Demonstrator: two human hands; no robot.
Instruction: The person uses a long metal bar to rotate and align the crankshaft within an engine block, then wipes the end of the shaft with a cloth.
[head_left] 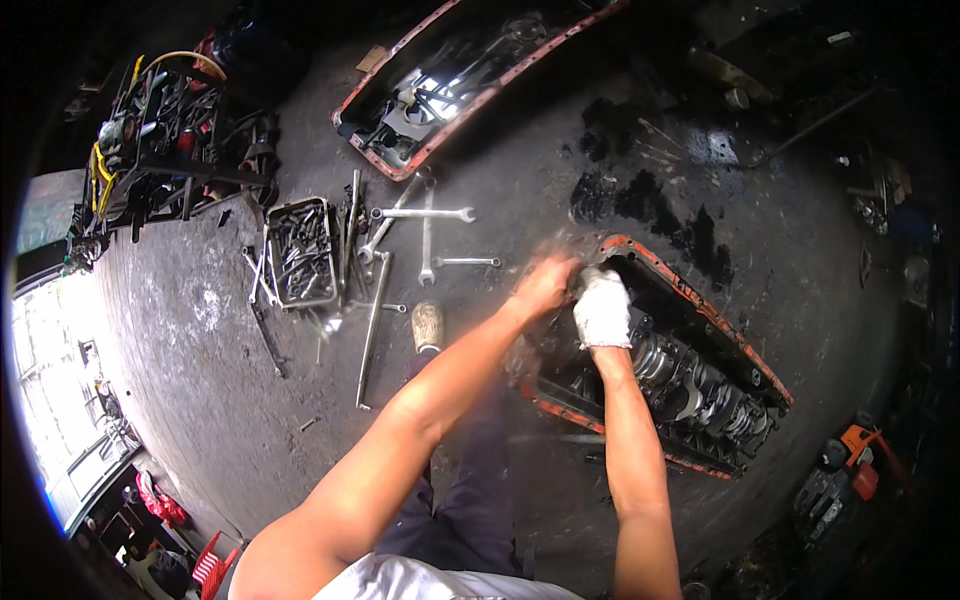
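Observation:
My left hand (548, 285) is bare and slightly blurred, its fingers curled at the near-left corner of an engine block (662, 277) with an orange rim. What it grips is hidden. Right beside it, my right hand (604, 310) wears a white glove and bends down over the same end of the block. Its fingers are closed and whatever they hold does not show. A crankshaft (690, 385) with shiny journals lies inside the block, stretching away to the lower right.
An orange-rimmed oil pan (478, 102) with metal parts in it lies at the far side. Several wrenches (428, 228), a long bar (374, 330) and a tray of sockets (303, 302) are on the floor to the left. Dark oil stains (650, 205) spread beyond the block. A loaded tool rack (180, 150) stands far left.

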